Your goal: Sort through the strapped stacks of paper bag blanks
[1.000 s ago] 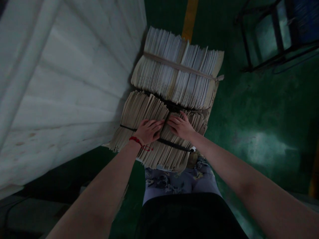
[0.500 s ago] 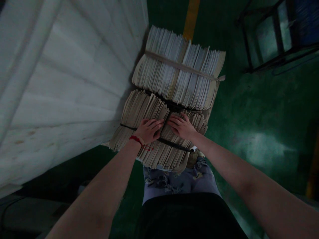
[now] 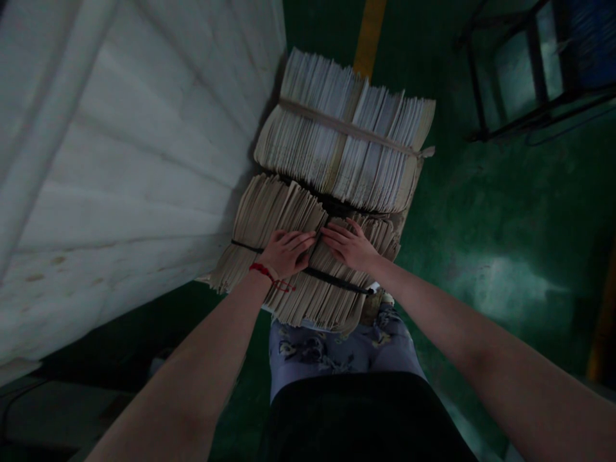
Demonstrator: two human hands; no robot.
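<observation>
Two thick bundles of folded paper sheets lie one beyond the other, their edges fanned and yellowed. A black strap [image 3: 332, 280] ties the near bundle [image 3: 269, 218], and a beige band [image 3: 344, 127] ties the far bundle [image 3: 317, 144]. My left hand [image 3: 287, 253], with a red string [image 3: 262, 272] at its wrist, presses on the near bundle just above the strap. My right hand [image 3: 349, 245] lies beside it on the same bundle, fingers spread. Their fingertips nearly meet at a split in the paper. The bundles' undersides are hidden.
A large white ribbed panel [image 3: 120, 160] rises along the left side. Green painted floor [image 3: 486, 212] with a yellow stripe [image 3: 369, 32] lies beyond the bundles. A dark metal frame [image 3: 529, 83] stands at upper right. My floral trousers [image 3: 332, 350] show below the bundles.
Both hands stay on the near bundle with little visible movement. The view has shifted only slightly.
</observation>
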